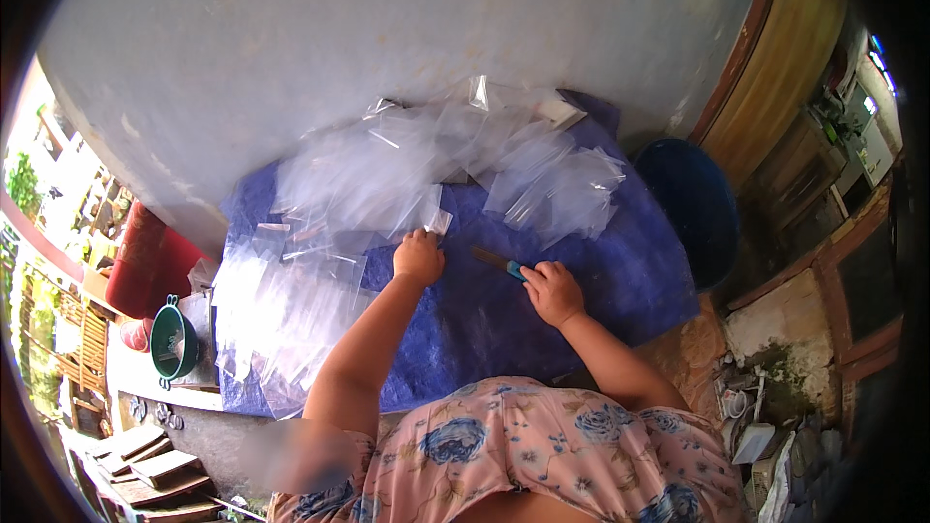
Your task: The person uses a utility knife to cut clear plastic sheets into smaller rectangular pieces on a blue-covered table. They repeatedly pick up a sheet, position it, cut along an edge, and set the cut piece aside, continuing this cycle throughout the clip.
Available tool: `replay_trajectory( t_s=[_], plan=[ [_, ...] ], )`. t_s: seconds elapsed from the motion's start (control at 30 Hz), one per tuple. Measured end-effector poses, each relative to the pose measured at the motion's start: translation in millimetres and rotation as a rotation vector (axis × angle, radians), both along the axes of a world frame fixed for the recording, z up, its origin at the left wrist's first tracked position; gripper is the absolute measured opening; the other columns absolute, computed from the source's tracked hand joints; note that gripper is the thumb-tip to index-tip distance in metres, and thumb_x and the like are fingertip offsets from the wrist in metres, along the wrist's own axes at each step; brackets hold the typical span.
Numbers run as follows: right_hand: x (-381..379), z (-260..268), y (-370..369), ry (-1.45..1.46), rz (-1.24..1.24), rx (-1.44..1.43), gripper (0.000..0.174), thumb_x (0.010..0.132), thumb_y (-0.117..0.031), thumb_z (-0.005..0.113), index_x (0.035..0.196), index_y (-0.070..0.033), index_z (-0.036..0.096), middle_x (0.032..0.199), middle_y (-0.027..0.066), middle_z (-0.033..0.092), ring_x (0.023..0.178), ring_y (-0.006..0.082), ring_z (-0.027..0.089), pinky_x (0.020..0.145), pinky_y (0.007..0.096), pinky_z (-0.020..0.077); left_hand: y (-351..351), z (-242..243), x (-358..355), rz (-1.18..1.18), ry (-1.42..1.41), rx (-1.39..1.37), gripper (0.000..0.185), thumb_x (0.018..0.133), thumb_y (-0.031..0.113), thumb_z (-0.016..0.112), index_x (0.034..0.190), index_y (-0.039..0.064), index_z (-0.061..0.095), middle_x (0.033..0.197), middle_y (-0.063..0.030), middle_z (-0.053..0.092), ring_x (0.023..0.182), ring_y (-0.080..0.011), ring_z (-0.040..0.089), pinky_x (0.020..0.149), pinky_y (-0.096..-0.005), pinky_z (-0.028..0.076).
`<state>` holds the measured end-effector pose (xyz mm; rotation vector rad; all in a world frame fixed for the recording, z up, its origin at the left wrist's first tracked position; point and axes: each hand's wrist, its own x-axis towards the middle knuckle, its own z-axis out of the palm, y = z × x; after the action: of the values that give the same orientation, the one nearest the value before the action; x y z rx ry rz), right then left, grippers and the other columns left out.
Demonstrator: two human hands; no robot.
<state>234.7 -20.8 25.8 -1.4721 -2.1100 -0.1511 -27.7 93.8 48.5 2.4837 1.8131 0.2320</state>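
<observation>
A blue tarpaulin (479, 319) lies before me, with clear plastic bags or sheets (363, 167) heaped over its far part. More clear plastic pieces (283, 319) spread across its left side, and a smaller pile (559, 189) lies at the right. My left hand (419, 258) is at the near edge of the large heap, its fingers on the corner of a clear plastic piece (437, 218). In my right hand (554, 293) is a knife (498, 260) with a blue handle, its blade pointing left above the tarpaulin.
A wall (407, 22) rises behind the tarpaulin. At the right stands a dark blue tub (686, 211). On the left are a green basin (174, 345) with handles and a rolled red mat or cushion (138, 261). Wooden boards (156, 468) lie at the lower left.
</observation>
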Motion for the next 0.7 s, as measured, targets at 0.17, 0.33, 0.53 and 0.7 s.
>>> replay_trajectory(
  t_s=[0.17,0.33,0.53,0.7],
  plan=[
    [1,-3,-1,0.044,0.014,0.009,0.028,0.079,-0.014,0.072,0.106,-0.012,0.069,0.090,0.0044,0.055,0.083,0.0265,0.056,0.074,0.0395,0.0504,16,-12,1,-0.009,0.129,-0.014,0.016,0.087,0.014,0.056,0.099,0.007,0.064,0.105,-0.0136,0.065,0.096,-0.0315,0.065,0.080,-0.0405,0.055],
    [6,-1,-4,0.079,0.058,-0.019,0.028,0.079,-0.014,0.072,0.107,-0.011,0.069,0.090,0.0048,0.056,0.082,0.0267,0.057,0.073,0.0393,0.0508,-6,-27,3,-0.057,0.062,0.128,0.011,0.089,0.013,0.052,0.092,0.009,0.063,0.097,-0.0102,0.066,0.093,-0.0289,0.066,0.076,-0.0404,0.055],
    [11,6,-31,0.121,0.109,-0.086,0.028,0.078,-0.012,0.073,0.106,-0.008,0.069,0.089,0.0066,0.056,0.082,0.0277,0.057,0.074,0.0388,0.0506,-46,-37,18,-0.049,-0.048,0.163,0.011,0.087,0.021,0.057,0.087,0.012,0.062,0.093,-0.0076,0.065,0.091,-0.0262,0.065,0.075,-0.0400,0.053],
    [14,12,-36,0.086,0.107,-0.086,0.028,0.080,-0.015,0.071,0.107,-0.009,0.068,0.088,0.0076,0.055,0.082,0.0286,0.057,0.072,0.0398,0.0511,-71,-29,30,-0.123,-0.020,0.173,0.008,0.083,0.014,0.057,0.087,0.012,0.063,0.090,-0.0066,0.064,0.089,-0.0269,0.065,0.075,-0.0395,0.054]
  ],
)
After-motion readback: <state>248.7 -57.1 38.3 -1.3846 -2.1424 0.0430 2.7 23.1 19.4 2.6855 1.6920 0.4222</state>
